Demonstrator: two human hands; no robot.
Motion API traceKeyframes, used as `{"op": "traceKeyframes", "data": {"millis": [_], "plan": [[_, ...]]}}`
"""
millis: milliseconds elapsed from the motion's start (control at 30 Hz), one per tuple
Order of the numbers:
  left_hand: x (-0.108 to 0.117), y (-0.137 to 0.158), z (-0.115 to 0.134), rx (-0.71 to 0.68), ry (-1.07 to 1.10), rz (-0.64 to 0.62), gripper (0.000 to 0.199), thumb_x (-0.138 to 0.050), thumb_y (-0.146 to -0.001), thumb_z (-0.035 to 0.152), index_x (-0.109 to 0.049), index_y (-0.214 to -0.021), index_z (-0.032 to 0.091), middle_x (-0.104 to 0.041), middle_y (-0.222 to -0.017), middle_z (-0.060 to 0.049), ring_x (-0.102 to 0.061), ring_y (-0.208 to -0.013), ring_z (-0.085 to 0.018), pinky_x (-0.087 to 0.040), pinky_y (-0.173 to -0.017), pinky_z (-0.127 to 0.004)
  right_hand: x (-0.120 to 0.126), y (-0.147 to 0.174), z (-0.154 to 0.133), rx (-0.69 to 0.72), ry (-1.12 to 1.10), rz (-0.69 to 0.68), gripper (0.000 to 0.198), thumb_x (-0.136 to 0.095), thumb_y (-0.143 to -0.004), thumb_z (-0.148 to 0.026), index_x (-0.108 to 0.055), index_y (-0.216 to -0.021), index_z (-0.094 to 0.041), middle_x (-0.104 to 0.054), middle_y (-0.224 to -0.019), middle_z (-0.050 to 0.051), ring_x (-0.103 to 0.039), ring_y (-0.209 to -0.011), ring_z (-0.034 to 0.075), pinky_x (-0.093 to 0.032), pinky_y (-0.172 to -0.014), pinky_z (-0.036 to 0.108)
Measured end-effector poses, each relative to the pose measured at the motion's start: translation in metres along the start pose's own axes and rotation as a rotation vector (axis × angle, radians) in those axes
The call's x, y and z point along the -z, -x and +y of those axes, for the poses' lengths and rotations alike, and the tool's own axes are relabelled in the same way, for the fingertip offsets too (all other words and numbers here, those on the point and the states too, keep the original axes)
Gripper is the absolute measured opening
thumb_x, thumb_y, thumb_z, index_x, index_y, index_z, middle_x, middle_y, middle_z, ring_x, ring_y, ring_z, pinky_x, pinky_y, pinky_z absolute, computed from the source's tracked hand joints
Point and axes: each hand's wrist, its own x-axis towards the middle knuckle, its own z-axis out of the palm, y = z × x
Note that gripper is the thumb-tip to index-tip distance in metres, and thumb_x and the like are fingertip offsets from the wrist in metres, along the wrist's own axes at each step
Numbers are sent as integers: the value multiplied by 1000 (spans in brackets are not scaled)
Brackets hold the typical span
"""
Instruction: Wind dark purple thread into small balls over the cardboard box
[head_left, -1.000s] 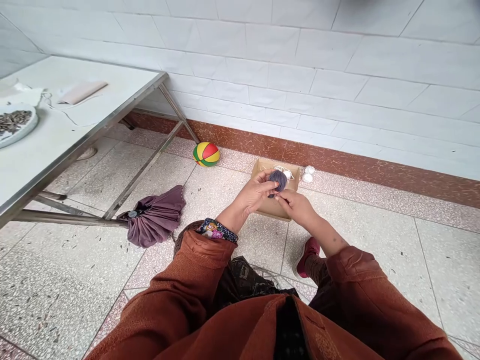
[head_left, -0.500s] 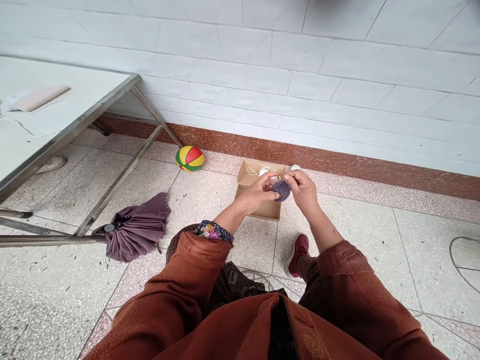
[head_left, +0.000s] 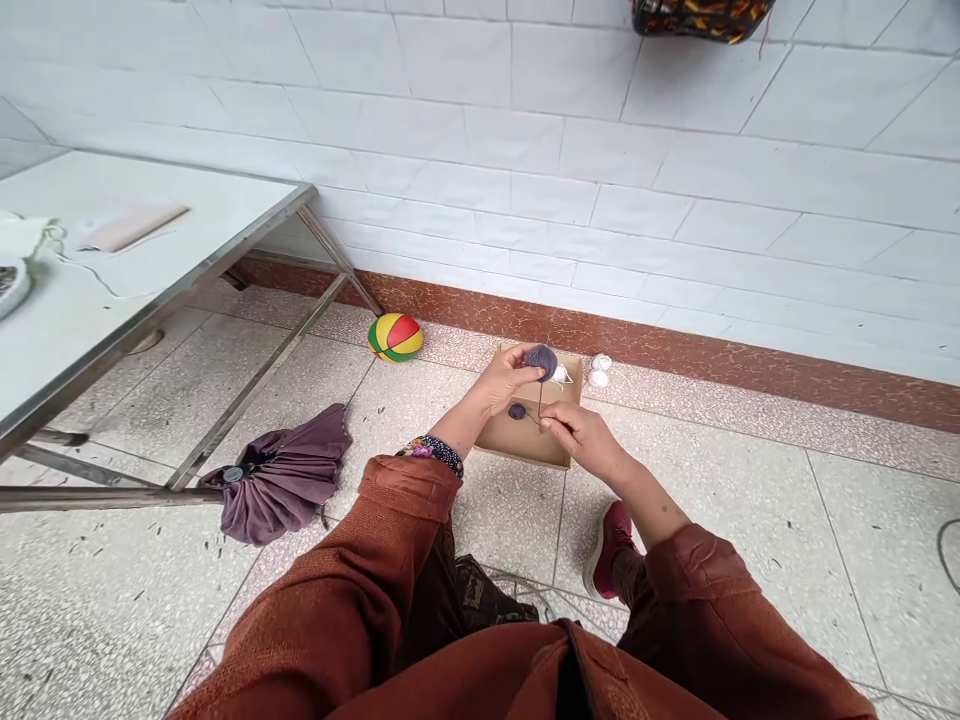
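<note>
My left hand (head_left: 504, 382) is closed around a dark purple-grey ball of yarn (head_left: 541, 362), held above an open cardboard box (head_left: 525, 448). A strand of yarn (head_left: 541, 398) runs down from the ball to my right hand (head_left: 581, 432), whose thumb and fingers pinch it. A smaller dark yarn ball (head_left: 517, 411) lies in the near part of the box. White yarn (head_left: 559, 374) sits in the box's far part, partly hidden behind the held ball.
Two white balls (head_left: 600, 370) lie on the floor right of the box. A colourful ball (head_left: 395, 338) rests near the wall. Left are a folded purple umbrella (head_left: 289, 475) and a metal-framed table (head_left: 187, 190). A dark patterned container (head_left: 701, 15) shows at the top.
My right hand has moved down and away from the ball, drawing a strand between the hands. The left hand has turned the ball slightly upward. The view has shifted, showing the smaller dark ball.
</note>
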Motion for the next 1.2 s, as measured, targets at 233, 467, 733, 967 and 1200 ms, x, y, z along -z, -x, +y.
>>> {"op": "traceKeyframes", "data": {"millis": [233,467,733,967,1200], "plan": [[-7,22,-6,87,-225,-169,60,-81,-65,17,-67,-123,21,-67,-98,-2,-60,-91,-14,-46,-86,-31,22,-16,3,-83,-116,341,20,-62,-96,-41,-71,-90,-24,-72,-88,4,-66,-83,21,-52,-80,37],[-14,42,2,118,118,-265,57,-82,-70,22,-67,-125,24,-68,-113,-7,-63,-102,-18,-47,-92,-34,8,-22,19,-265,-177,410,24,-56,-96,-43,-63,-85,-22,-60,-76,-1,-55,-68,16,-46,-66,29],[-4,45,13,97,273,-119,42,-84,-68,23,-69,-107,16,-70,-107,-8,-65,-99,-18,-50,-94,-35,-19,-17,12,-132,41,224,23,-50,-99,-37,-67,-94,-23,-70,-88,5,-65,-83,22,-51,-75,34],[4,40,12,1,-24,93,44,-82,-64,19,-69,-106,17,-68,-99,-2,-62,-89,-13,-47,-88,-29,-7,-15,-27,112,31,82,20,-55,-101,-38,-69,-95,-25,-70,-85,4,-65,-77,20,-52,-73,35],[4,52,5,45,-121,-141,52,-84,-68,22,-69,-118,21,-68,-104,-3,-61,-96,-15,-45,-91,-30,9,-29,-22,-85,-79,397,26,-58,-98,-46,-69,-88,-24,-70,-86,3,-63,-80,20,-51,-77,35]]}}
